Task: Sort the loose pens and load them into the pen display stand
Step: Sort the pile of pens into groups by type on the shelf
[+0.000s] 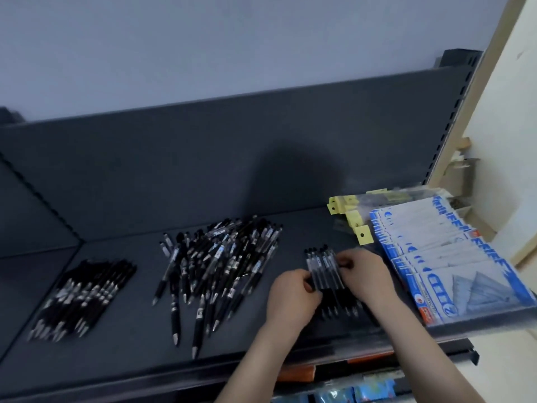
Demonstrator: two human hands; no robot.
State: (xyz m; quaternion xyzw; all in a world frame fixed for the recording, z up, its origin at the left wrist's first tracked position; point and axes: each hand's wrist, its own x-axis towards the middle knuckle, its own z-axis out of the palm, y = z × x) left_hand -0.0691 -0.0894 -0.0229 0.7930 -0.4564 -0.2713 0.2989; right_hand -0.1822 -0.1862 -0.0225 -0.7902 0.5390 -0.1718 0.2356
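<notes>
The left hand [290,298] curls its fingers round the left edge of a small row of pens [324,269], and the right hand [363,274] pinches the same row from its right edge, so both hands are clamped on it with the pens held side by side between them. The row lies low over the dark shelf [130,344], caps pointing away from the person, tips partly hidden under the hands. Just to the left, apart from the hands, a loose heap of pens [220,263] sprawls at crossing angles. Farther left, well apart, a tidy bundle of pens [84,295] lies aligned on the shelf. To the right of the right hand, blue-and-white packets [453,257] stand overlapped in a row, with yellow-tagged packets [348,216] behind them.
</notes>
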